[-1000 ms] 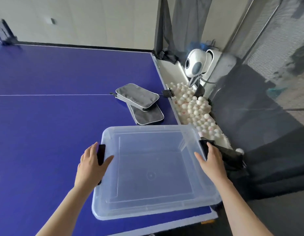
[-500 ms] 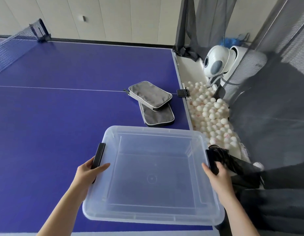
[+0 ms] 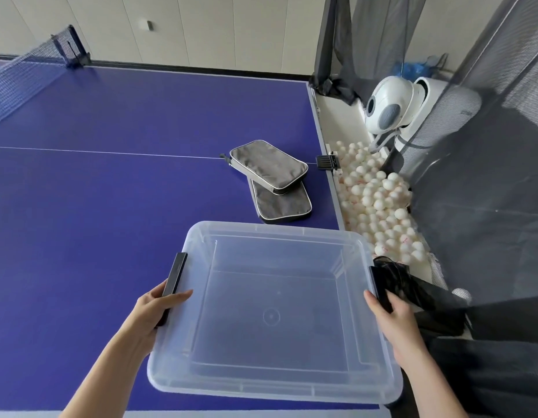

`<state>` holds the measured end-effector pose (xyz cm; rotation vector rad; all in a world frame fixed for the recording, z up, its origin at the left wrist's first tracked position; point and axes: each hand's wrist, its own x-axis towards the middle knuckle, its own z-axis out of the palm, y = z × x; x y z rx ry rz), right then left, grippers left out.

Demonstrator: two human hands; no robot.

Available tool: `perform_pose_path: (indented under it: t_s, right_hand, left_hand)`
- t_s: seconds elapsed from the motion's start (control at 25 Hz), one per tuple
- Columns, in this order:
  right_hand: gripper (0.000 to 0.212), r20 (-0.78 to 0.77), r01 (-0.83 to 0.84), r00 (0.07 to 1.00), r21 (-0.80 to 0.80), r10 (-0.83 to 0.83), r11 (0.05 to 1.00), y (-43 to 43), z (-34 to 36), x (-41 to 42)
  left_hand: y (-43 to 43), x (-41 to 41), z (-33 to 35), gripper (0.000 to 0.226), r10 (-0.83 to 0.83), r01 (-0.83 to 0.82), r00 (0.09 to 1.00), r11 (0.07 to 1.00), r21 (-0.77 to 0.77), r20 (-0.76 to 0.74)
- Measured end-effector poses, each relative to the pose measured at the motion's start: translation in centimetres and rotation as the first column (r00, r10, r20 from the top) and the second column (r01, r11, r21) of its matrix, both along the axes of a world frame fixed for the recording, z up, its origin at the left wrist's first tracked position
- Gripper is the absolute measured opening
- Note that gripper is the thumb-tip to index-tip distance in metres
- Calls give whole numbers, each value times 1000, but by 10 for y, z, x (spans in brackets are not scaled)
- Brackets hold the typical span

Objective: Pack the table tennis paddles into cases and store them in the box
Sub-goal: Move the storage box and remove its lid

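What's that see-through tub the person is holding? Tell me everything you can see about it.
The box is a clear, slightly frosted plastic tub, rectangular with rounded corners, a thick rim and a moulded circle in its base. A black latch sits on its left and right sides. It looks empty and level, at the near right corner of the blue table. The left hand and right hand grip it at the latches.

Bright, even daylight, soft faint shadows, sharp focus throughout, wide-angle bending at the edges
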<state>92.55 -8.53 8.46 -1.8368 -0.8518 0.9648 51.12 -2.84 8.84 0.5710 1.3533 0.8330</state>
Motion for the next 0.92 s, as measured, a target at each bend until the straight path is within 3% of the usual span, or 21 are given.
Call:
perform_pose_path:
  t_s: [0.16, 0.32, 0.48, 0.6, 0.68, 0.8, 0.92]
  right_hand:
    - [21, -32, -25, 999, -13, 24, 1000, 1, 2, 2]
    - [8, -157, -8, 988, -86, -5, 996, 1, 5, 11]
    - [44, -200, -12, 980, -131, -14, 991, -4, 5, 18]
    - [46, -186, 20, 982, -69, -33, 997, -5, 8, 18]
    - [54, -182, 25, 983, -26, -29, 999, -7, 10, 18]
    - [40, -177, -1, 984, -5, 0, 1000, -11, 12, 13]
    - [47, -139, -32, 990, 9, 33, 999, -13, 9, 10]
  left_hand:
    - [-1, -7, -6, 47, -12, 14, 997, 1000, -28, 77]
    - [1, -9, -8, 49, -12, 15, 995, 999, -31, 100]
    - [-1, -13, -8, 55, -66, 66, 992, 998, 4, 112]
    - [-1, -23, -9, 59, -153, 149, 981, 988, 43, 117]
    - [-2, -26, -11, 64, -176, 172, 980, 984, 47, 93]
    - [-7, -24, -11, 68, -184, 182, 982, 982, 44, 43]
    - [-15, -16, -6, 73, -147, 154, 983, 986, 59, -111]
